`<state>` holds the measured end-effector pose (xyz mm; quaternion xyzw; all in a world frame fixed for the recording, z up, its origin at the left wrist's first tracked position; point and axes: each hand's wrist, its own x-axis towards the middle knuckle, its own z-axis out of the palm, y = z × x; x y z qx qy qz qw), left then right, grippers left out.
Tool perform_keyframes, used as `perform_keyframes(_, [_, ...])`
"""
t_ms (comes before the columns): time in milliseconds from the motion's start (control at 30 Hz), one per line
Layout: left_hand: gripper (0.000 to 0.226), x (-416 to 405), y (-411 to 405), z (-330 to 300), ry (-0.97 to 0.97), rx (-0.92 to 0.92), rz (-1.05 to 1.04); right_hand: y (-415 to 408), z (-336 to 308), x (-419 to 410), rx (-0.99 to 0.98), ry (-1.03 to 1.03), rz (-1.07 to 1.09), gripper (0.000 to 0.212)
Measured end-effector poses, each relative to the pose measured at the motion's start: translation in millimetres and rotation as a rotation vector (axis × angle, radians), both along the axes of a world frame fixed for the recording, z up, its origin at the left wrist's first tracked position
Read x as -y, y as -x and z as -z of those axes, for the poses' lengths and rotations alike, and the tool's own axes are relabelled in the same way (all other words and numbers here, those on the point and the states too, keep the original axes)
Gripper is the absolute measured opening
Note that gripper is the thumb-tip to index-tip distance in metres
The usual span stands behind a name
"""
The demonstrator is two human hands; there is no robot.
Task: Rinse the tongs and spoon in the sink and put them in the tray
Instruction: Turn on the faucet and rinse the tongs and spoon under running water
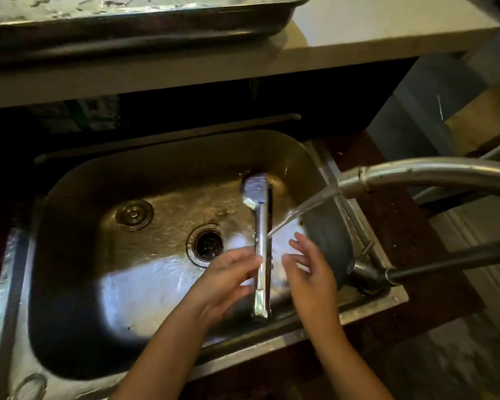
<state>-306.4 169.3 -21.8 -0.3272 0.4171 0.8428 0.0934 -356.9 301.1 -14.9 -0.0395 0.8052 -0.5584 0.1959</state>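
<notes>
Metal tongs [262, 226] are held lengthwise over the steel sink [104, 197], their scalloped tip pointing away from me. My left hand [228, 278] grips the tongs around the middle of the handle. Water pours from the faucet spout [387, 177] at the right and strikes the tongs just above my fingers. My right hand [309, 269] hovers to the right of the tongs with its fingers spread, holding nothing. A large metal tray [133, 27] rests on the raised counter behind the sink. I see no spoon.
The drain [208, 244] and a round plug [134, 215] lie on the wet sink floor. A dark hose [451, 261] runs off to the right from the faucet base. A wire loop [29, 385] lies on the sink's front-left rim.
</notes>
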Motion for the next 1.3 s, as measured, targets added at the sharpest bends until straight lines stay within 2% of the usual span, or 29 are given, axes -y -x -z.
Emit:
perform_keyframes(67, [0.020,-3,-6,-2,0.055,-0.006,0.103,20,2,5,0.372,0.147,0.045,0.027])
perform_keyframes(133, [0.022,-4,-12,-3,0.090,-0.005,0.170,33,5,7,0.497,0.209,0.021,0.021])
perform_keyframes(233, [0.026,0,-16,-3,0.112,0.009,0.200,33,11,10,0.468,0.204,-0.035,0.018])
perform_keyframes(400, [0.015,7,-21,-8,0.127,-0.009,0.205,22,18,21,0.522,0.210,-0.012,0.015])
perform_keyframes(533, [0.012,11,-30,-8,0.128,-0.002,0.261,33,13,29,0.547,0.208,0.021,0.050])
perform_keyframes(600, [0.016,12,-34,-10,0.091,0.002,0.253,42,11,33,0.484,0.124,0.021,0.058])
perform_keyframes(633, [0.018,12,-35,-10,0.081,0.002,0.250,46,10,35,0.442,0.069,0.020,0.055])
perform_keyframes(700, [0.021,11,-38,-11,0.083,0.003,0.250,56,8,35,0.346,0.018,0.044,0.038])
perform_keyframes(767, [0.024,11,-41,-12,0.090,0.003,0.245,66,7,33,0.230,0.061,0.081,0.024])
perform_keyframes(833, [0.023,11,-42,-11,0.108,0.001,0.236,73,5,32,0.142,0.078,0.088,0.038])
perform_keyframes(933, [0.015,12,-39,-9,0.139,-0.012,0.207,69,3,34,0.153,-0.074,-0.097,0.036])
perform_keyframes(1000, [0.016,14,-36,-9,0.139,-0.022,0.190,60,5,33,0.227,-0.148,-0.264,0.066])
perform_keyframes(1033, [0.016,14,-35,-11,0.137,-0.032,0.192,58,8,33,0.220,-0.135,-0.268,0.065])
perform_keyframes(1100, [0.017,15,-35,-12,0.133,-0.050,0.197,63,5,35,0.160,-0.041,-0.147,0.033])
perform_keyframes(1133, [0.018,15,-35,-12,0.133,-0.055,0.198,68,1,36,0.136,-0.004,-0.069,0.025])
perform_keyframes(1233, [0.017,14,-33,-13,0.156,-0.063,0.220,78,-6,37,0.154,0.056,-0.028,0.037])
perform_keyframes(1300, [0.018,16,-31,-12,0.164,-0.057,0.246,74,-10,35,0.287,0.134,-0.085,0.032])
